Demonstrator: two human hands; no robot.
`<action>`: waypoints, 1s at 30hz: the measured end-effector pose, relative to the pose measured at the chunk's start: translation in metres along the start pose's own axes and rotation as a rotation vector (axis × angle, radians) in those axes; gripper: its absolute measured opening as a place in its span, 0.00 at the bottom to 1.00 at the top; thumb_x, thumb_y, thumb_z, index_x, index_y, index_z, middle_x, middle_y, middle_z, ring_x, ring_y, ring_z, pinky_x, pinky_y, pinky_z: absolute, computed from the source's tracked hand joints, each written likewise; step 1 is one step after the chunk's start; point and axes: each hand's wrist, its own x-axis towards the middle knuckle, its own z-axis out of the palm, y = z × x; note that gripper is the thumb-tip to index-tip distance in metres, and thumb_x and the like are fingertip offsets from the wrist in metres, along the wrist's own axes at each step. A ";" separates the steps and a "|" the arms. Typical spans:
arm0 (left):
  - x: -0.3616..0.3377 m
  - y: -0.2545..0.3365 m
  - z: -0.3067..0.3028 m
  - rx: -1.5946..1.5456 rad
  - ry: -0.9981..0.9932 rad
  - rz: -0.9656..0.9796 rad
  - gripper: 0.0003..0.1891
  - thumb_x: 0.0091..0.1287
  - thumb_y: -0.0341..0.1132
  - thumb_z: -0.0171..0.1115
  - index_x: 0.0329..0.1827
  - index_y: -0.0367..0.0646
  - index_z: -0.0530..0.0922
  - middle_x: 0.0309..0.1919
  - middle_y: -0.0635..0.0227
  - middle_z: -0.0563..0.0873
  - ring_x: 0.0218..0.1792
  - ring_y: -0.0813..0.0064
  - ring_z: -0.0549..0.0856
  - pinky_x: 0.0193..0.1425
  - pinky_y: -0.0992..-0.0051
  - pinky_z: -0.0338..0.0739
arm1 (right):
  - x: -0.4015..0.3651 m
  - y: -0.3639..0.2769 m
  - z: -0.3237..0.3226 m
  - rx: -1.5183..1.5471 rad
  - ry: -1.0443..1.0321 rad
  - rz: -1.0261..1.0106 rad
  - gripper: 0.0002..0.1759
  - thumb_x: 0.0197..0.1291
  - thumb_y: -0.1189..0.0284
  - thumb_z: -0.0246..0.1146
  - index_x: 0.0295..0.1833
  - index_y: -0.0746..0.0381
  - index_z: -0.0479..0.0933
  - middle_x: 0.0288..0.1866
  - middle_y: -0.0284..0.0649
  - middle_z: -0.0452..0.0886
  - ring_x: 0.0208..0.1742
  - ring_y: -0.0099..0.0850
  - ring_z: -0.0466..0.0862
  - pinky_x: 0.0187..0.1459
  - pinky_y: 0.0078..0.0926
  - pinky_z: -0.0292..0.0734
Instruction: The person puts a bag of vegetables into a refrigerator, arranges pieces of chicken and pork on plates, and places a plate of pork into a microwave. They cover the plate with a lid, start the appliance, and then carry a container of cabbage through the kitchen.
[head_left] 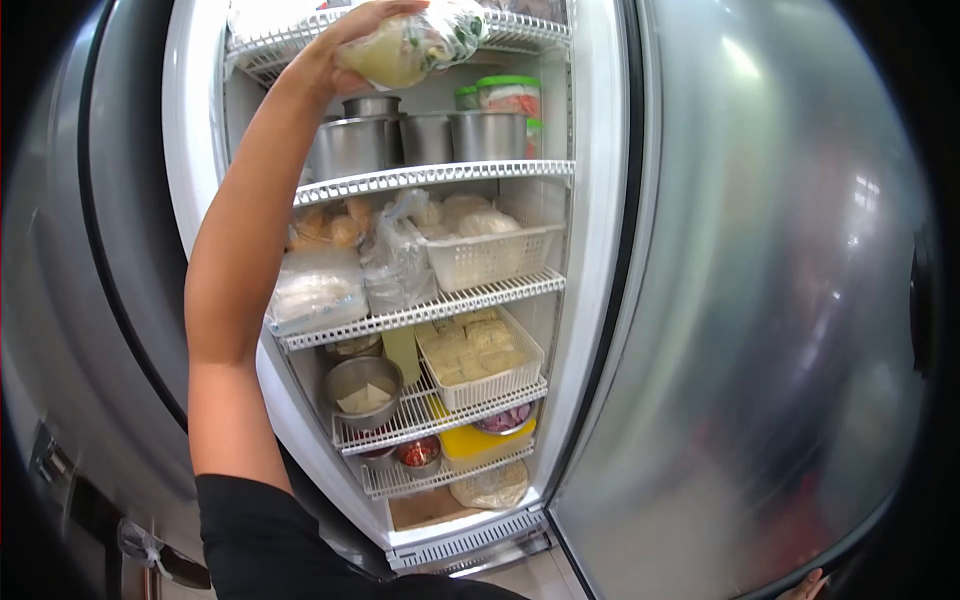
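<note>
My left hand is raised to the upper shelf of an upright refrigerator, fingers closed round a clear plastic bag. Something pale yellow-green fills the bag's near end, and darker green shows through toward the right. The bag is in front of the top wire rack, overlapping its edge in this view. Low at the right, my right hand is partly cut off by the frame, its fingers at the edge of the open refrigerator door.
Below the bag, a shelf bears steel pots and green-lidded tubs. Lower racks hold plastic bags, white baskets, a steel bowl and a yellow-lidded container. A closed steel door stands left.
</note>
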 end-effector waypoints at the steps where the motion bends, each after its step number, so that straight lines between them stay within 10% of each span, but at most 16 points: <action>1: 0.012 -0.014 -0.004 -0.010 -0.019 0.031 0.17 0.67 0.39 0.53 0.49 0.32 0.76 0.36 0.58 0.86 0.33 0.67 0.87 0.40 0.67 0.84 | 0.003 0.000 0.002 0.015 -0.015 0.003 0.36 0.66 0.51 0.55 0.52 0.80 0.68 0.45 0.57 0.78 0.41 0.39 0.79 0.45 0.32 0.77; 14: -0.055 -0.143 0.062 0.123 0.044 -0.469 0.15 0.61 0.39 0.63 0.47 0.41 0.79 0.37 0.67 0.85 0.29 0.77 0.84 0.31 0.74 0.83 | 0.005 -0.001 0.009 -0.121 0.054 -0.046 0.38 0.65 0.46 0.53 0.44 0.79 0.71 0.35 0.52 0.80 0.35 0.38 0.79 0.36 0.31 0.78; 21: -0.040 -0.205 0.008 -0.228 0.101 -0.348 0.14 0.71 0.35 0.52 0.53 0.33 0.71 0.42 0.58 0.83 0.40 0.65 0.86 0.48 0.63 0.84 | 0.005 0.081 -0.037 -0.057 0.083 0.262 0.37 0.63 0.46 0.57 0.61 0.68 0.63 0.53 0.46 0.76 0.52 0.33 0.78 0.59 0.25 0.71; 26: -0.020 -0.238 0.020 -0.352 0.392 0.024 0.11 0.72 0.26 0.46 0.53 0.35 0.73 0.48 0.55 0.81 0.47 0.61 0.83 0.54 0.61 0.81 | 0.004 0.065 -0.029 0.098 -0.014 0.218 0.32 0.65 0.49 0.56 0.58 0.67 0.64 0.49 0.45 0.78 0.49 0.31 0.79 0.57 0.24 0.72; 30: 0.018 -0.265 0.006 -0.181 1.042 0.023 0.09 0.68 0.26 0.52 0.48 0.36 0.77 0.48 0.60 0.82 0.46 0.68 0.83 0.46 0.62 0.83 | 0.003 0.081 -0.040 0.076 0.038 0.185 0.32 0.64 0.50 0.57 0.58 0.68 0.64 0.49 0.45 0.78 0.48 0.31 0.79 0.55 0.22 0.74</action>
